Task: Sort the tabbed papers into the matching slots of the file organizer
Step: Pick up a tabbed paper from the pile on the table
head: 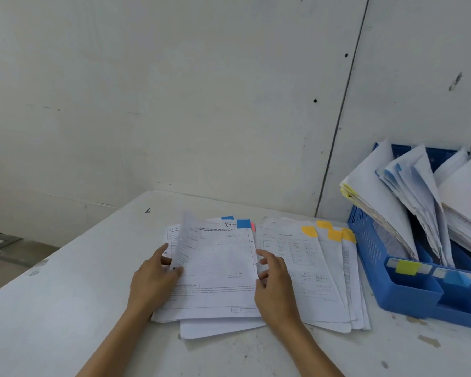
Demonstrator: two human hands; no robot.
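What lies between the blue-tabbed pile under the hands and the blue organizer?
In the head view, a fanned pile of yellow-tabbed papers lies flat on the table between the blue-tabbed pile and the file organizer.

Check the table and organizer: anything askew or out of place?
Yes. The yellow-tabbed stack is fanned unevenly, and a sheet pokes out crooked beneath the blue-tabbed stack. Papers in the blue organizer lean and splay leftward rather than standing straight.

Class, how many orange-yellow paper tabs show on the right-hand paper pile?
4 orange-yellow tabs along its top edge: leftmost, one farther back, third, rightmost beside the blue plastic file organizer. Others may be hidden.
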